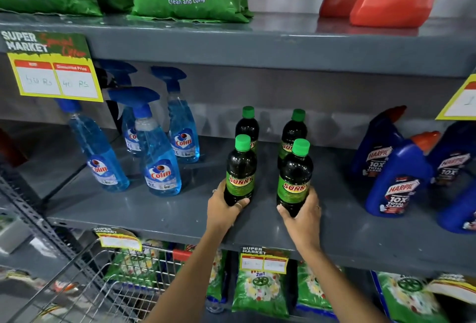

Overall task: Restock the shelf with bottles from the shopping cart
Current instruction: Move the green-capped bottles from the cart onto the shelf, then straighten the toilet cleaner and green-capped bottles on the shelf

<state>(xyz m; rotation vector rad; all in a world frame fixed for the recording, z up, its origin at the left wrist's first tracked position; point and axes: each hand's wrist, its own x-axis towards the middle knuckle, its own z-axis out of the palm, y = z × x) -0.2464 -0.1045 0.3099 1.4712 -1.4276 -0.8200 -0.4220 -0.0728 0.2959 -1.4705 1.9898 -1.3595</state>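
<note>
Fingers of the left hand wrap the base of a dark plastic bottle with a green cap; the right hand grips a matching second bottle the same way. Both stand on the grey metal shelf, just in front of two identical bottles behind. Best slide each straight back, upright, labels forward, then loosen both grips. The wire shopping cart waits lower left.

The grey shelf carried blue spray bottles at left. Four dark green-capped bottles stood mid-shelf, blue Harpic bottles at right.
</note>
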